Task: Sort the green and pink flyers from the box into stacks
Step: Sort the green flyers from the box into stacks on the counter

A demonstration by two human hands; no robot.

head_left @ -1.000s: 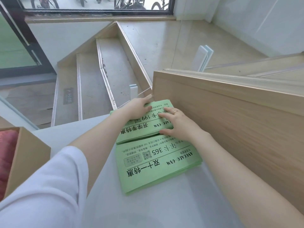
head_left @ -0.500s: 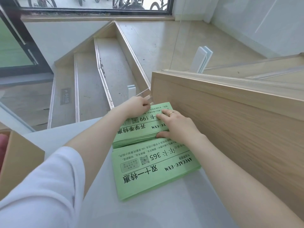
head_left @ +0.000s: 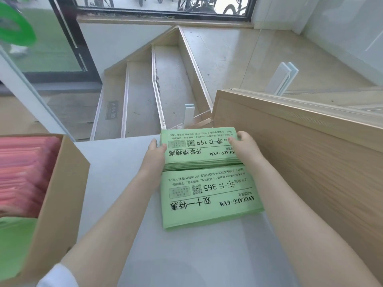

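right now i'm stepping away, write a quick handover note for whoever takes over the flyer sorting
Left hand and right hand grip the two sides of the far green stack.
Near green stack lies on the white table, just in front of it.
Done: two green stacks out.
Left: pink flyers and some green ones are in the cardboard box at left; no pink stack in view.

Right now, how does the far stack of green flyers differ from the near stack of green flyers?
The far stack of green flyers is gripped at its sides by the left hand and right hand; the near stack of green flyers lies untouched. The far stack's top sheet reads 199, the near stack's 365. The far stack looks thicker. Both are green, print upside down, on the white table.
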